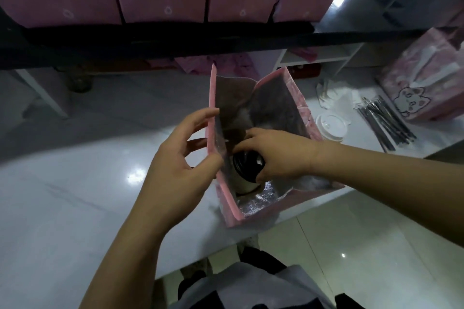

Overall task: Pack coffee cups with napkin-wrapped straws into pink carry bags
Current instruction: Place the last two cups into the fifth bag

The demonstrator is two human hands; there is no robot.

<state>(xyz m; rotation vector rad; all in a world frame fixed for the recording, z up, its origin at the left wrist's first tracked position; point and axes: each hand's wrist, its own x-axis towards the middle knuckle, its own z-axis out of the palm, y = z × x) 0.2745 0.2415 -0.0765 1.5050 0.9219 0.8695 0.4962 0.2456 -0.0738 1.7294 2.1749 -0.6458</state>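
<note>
Coffee cup: pale paper cup with a round black lid (pixel 246 165) — stands upright, low inside the bag, near its left wall.
Bag: tall pink carry bag with shiny silver lining (pixel 232 211), open on the white shiny bench (pixel 75 195).
Right hand (pixel 281 155): grip wrapped round the cup's top.
Left hand (pixel 175 170): grip pinches the bag's left wall, holding it wide.
Where: cup sits right under the right hand, long side pointing up — that hand is nearer.
Straws: thin black wrapped straws (pixel 386 120), well apart on the right.
</note>
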